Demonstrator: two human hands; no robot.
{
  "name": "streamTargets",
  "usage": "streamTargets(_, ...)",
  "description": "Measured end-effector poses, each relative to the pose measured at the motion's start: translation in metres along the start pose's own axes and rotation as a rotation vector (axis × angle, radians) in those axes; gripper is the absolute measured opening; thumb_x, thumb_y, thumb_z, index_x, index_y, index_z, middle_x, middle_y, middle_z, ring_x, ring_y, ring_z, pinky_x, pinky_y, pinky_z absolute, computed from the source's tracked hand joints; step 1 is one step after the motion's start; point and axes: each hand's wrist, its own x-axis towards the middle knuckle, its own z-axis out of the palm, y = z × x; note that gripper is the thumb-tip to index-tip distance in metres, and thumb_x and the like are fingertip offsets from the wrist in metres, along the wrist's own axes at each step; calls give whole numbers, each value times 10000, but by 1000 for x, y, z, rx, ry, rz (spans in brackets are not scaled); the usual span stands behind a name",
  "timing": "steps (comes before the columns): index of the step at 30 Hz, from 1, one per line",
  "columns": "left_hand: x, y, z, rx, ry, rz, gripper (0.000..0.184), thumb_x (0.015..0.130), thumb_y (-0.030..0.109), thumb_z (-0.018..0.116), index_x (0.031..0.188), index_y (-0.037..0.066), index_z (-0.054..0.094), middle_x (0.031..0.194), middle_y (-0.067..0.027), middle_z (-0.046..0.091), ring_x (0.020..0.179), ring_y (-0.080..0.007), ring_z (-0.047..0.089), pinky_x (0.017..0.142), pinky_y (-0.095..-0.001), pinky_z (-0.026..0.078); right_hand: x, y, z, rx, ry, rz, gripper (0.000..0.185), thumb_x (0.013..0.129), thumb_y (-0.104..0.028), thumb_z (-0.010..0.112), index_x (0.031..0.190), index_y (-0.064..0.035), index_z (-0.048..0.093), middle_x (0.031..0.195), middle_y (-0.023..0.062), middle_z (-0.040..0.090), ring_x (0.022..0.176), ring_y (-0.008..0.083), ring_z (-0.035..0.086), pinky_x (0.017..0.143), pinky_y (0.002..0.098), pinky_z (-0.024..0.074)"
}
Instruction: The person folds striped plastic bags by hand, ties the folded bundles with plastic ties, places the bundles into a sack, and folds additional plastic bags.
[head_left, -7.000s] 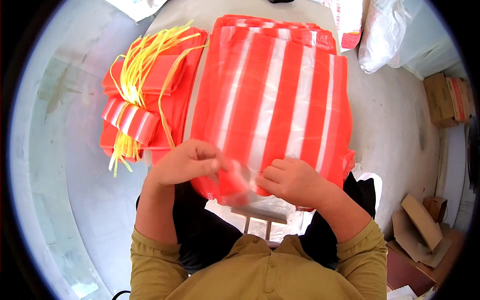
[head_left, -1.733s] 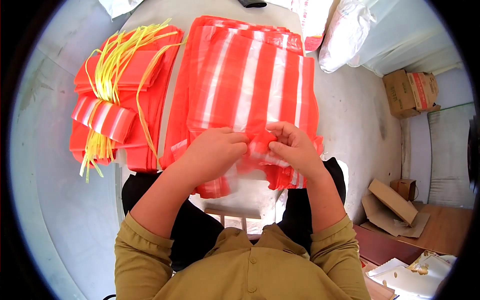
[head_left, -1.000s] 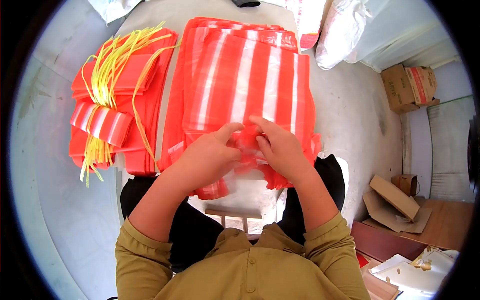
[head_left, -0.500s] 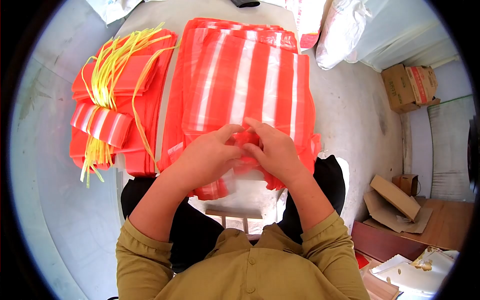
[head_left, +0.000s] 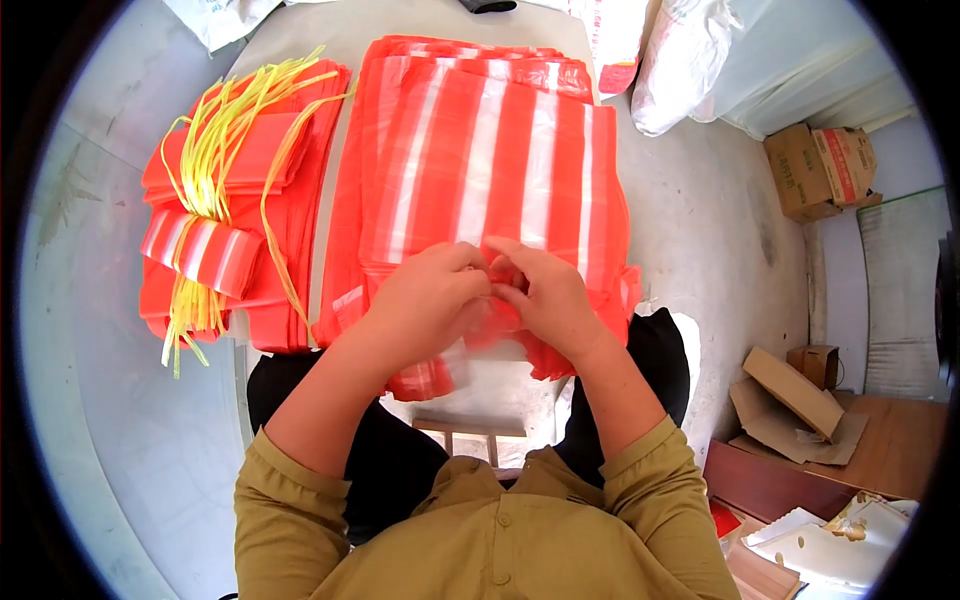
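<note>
In front of me lies a thick stack of red-and-white striped plastic bags (head_left: 425, 170). My left hand (head_left: 432, 300) is at the near edge of the stack, its fingers curled closed on the thin red film of a plastic bag (head_left: 497, 322). My right hand (head_left: 548, 295) meets it from the other side, with thumb and forefinger pinched on the same film. The fingertips of both hands almost touch, and they partly hide the gathered plastic. Loose red and clear edges hang down below my hands.
Left of the stack, folded red bags (head_left: 265, 150) lie under a bunch of yellow plastic ties (head_left: 208, 160), beside a rolled striped bundle (head_left: 205, 252). A white sack (head_left: 685, 65) and cardboard box (head_left: 800, 175) stand back right. An opened carton (head_left: 790, 410) sits lower right.
My left hand has shifted slightly right and up, its fingers curling more tightly toward the right hand. The right thumb and forefinger have drawn closer together. The stack stays in place.
</note>
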Motion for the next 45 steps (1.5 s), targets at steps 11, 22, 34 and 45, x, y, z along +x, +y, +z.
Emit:
streamTargets(11, 13, -13, 21, 109, 116, -80, 73, 807, 49, 690, 797, 28, 620, 836, -126, 630, 838, -357, 633, 726, -471, 524, -20, 0, -16, -22, 105, -200, 250, 925, -35, 699, 1174, -32, 701, 1133, 120, 745, 1024, 271, 715, 881, 364, 575)
streamTargets(22, 14, -7, 16, 222, 24, -125, 90, 830, 42, 693, 910, 31, 653, 940, -125, 671, 929, -361, 659, 773, -462, 546, -36, 13, -3, -487, 86, -563, 455, 745, -72, 724, 1197, -27, 701, 1332, 105, 674, 1256, 307, 608, 1038, 425, 518)
streamTargets(34, -7, -5, -2, 259, -84, 85, 492, 717, 53, 791, 1194, 44, 671, 1233, -144, 639, 1102, -343, 623, 942, -448, 529, -33, 6, -9, -537, 15, -536, 397, 835, -65, 692, 1230, -38, 697, 1308, 92, 700, 1186, 295, 663, 1008, 414, 558)
streamTargets(45, -11, -13, 4, 382, 8, 96, 382, 785, 38, 691, 1167, 43, 689, 1189, -122, 687, 1034, -313, 653, 908, -427, 540, -28, -3, -18, -350, -25, -336, 575, 720, -20, 761, 1287, -43, 667, 1304, 117, 701, 1184, 337, 661, 1008, 416, 548)
